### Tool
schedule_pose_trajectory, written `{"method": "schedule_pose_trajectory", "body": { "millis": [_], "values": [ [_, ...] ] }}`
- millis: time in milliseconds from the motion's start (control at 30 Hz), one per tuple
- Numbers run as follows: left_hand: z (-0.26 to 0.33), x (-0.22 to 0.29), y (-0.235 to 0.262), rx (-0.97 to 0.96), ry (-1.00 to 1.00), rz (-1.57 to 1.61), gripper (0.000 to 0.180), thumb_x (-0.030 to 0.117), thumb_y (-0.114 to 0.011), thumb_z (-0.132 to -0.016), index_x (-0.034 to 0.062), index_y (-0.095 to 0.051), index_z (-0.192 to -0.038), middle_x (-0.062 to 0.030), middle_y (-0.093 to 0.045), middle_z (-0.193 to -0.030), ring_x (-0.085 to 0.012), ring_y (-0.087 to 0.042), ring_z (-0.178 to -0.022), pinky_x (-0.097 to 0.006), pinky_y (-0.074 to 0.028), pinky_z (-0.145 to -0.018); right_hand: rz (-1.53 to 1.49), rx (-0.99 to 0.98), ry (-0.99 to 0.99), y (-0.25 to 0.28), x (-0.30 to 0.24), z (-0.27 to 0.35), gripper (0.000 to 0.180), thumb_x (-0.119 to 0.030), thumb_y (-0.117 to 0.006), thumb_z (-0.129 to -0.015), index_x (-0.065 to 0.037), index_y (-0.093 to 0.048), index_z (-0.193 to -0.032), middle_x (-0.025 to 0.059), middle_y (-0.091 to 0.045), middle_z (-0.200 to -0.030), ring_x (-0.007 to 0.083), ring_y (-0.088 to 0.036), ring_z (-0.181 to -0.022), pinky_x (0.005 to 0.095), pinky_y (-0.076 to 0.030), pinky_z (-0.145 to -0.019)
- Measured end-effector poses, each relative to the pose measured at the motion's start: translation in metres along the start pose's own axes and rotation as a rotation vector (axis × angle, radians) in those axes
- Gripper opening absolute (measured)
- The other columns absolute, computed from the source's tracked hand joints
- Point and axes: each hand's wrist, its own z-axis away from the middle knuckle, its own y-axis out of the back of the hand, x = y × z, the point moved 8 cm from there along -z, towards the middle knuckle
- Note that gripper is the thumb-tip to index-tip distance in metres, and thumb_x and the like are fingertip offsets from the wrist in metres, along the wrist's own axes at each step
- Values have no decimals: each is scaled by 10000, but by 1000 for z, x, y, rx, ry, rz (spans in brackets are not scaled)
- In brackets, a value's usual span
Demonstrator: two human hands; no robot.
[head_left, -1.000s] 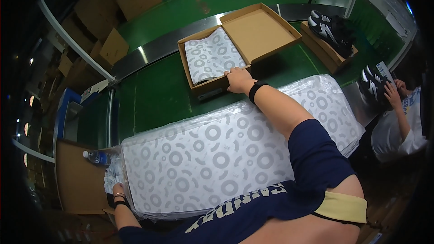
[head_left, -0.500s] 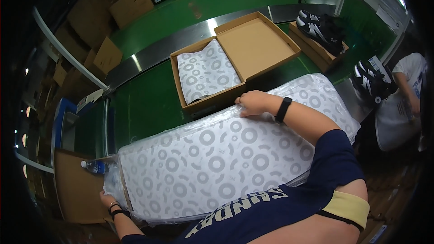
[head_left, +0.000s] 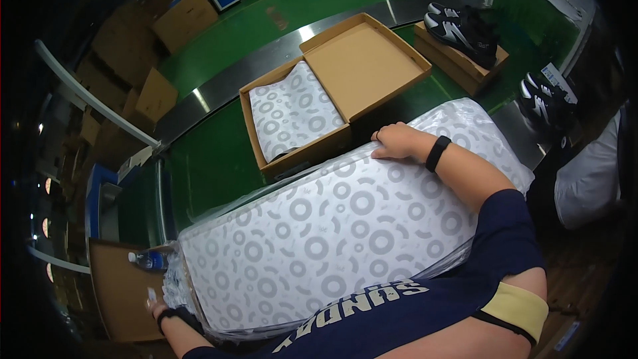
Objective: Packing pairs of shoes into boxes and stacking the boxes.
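Note:
A long stack of white wrapping paper point(head_left: 345, 239) with grey rings lies in clear plastic in front of me. My right hand point(head_left: 404, 142) is at its far edge, fingers curled together on the paper. At the lower left, my left hand point(head_left: 157, 307) is closed around a small white packet point(head_left: 151, 294), beside a heap of small clear-white packets point(head_left: 176, 286) at the stack's left end. Beyond the stack stands an open brown shoebox point(head_left: 302, 147), lined with the same paper; a dark bit shows under the sheet's near edge.
A bottle with a blue label point(head_left: 149, 260) rests in a brown carton point(head_left: 123, 286) at left. Black-and-white shoes point(head_left: 462, 36) sit on a closed shoebox point(head_left: 465, 70) at back right; another shoe point(head_left: 546, 108) is near a person's light clothing point(head_left: 588, 179). A green conveyor point(head_left: 206, 166) runs behind.
My right hand has shifted right along the paper's far edge. My left hand has drawn back from the packets, and a small white packet now shows at its fingers. The view has shifted slightly.

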Motion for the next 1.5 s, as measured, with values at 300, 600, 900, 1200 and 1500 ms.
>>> {"method": "schedule_pose_trajectory", "body": {
  "millis": [300, 600, 900, 1200, 1500],
  "values": [
    [389, 279, -473, -1023, -676, -238, 727, 229, -640, -720, 43, -261, -1311, -233, -417, -1207, -316, -486, -1050, -368, -416, -883, -166, -281, -231, -13, 26, -22, 640, -566, -417, -805, 25, -611, -957, 204, -572, -1036, 336, -528, -991, 396, -401, -841],
    [448, 230, -571, -1413, 366, 488, 908, 735, -241, -753, 119, -12, -1380, -178, -149, -1408, -293, -190, -1292, -408, -136, -1040, -339, 202, -27, 20, 31, -56, 976, -451, -698, -640, -129, -140, -1373, 316, -51, -1367, 433, -345, -1171, 358, -314, -981],
    [377, 196, -624, -797, -326, -209, 474, 253, -415, -888, 56, -299, -1304, -205, -513, -1150, -315, -516, -1037, -378, -398, -859, -734, 116, -303, 10, 44, -101, 847, -431, -616, -727, -41, -194, -1350, 256, -342, -1283, 333, -495, -1045, 415, -401, -874],
    [344, 227, -590, -815, -531, -534, 512, 352, -312, -909, -90, -564, -965, -247, -583, -973, -383, -533, -963, -402, -413, -820, -1047, 303, -225, 27, 18, -104, 631, -333, -655, -691, 45, -427, -1142, 164, -542, -1054, 247, -530, -962, 323, -414, -803],
    [394, 285, -358, -1000, -439, -67, 350, 261, -342, -926, -47, -507, -937, -117, -576, -883, -165, -520, -767, -297, -417, -710, -780, 458, 73, 106, -101, 49, 618, -395, -602, -739, 70, -449, -1115, 198, -603, -946, 255, -608, -837, 297, -465, -726]
  ]
}}
